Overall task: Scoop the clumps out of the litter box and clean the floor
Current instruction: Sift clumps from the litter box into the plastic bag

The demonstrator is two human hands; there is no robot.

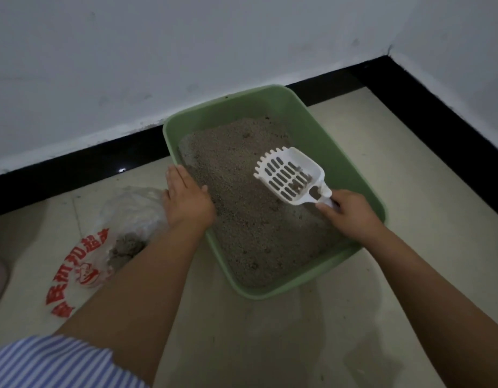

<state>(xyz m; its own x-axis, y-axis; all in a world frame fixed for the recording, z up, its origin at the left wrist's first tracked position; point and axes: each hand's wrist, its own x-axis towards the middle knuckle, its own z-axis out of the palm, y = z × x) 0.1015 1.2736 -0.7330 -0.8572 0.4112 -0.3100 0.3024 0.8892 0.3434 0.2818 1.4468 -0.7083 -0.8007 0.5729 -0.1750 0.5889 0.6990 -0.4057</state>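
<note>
- On the pale tiled floor [270, 345], close against the far wall's black baseboard [74, 166], sits a green rectangular plastic litter box [351, 161], turned at an angle so one corner points toward the near side.
- Grey-brown granular litter [242, 219] fills the box, with a few small darker clumps [253, 266] showing on its surface near the near corner.
- Over the right half of the litter hangs a white slotted plastic scoop [290, 176], its toothed front edge pointing far-left, and a few small dark bits lie at the back of its bowl.
- The right hand [351, 212] grips the scoop's handle at the near-right end, fingers curled round it, above the box's right rim.
- The left hand [186, 197] rests on the box's left rim, fingers fairly straight and pointing to the far side, thumb lying over the inside edge above the litter; whether it clasps the rim cannot be told.
- Just left of the box, touching or nearly touching the left hand, lies a crumpled clear plastic bag with red printed characters [82, 264], and a heap of grey litter clumps [124, 249] shows inside it.
- At the near-left corner a blue-and-white striped sleeve [46, 365] shows.
- A grey-white painted wall [158, 51] runs behind, meeting a second wall at the far right.
</note>
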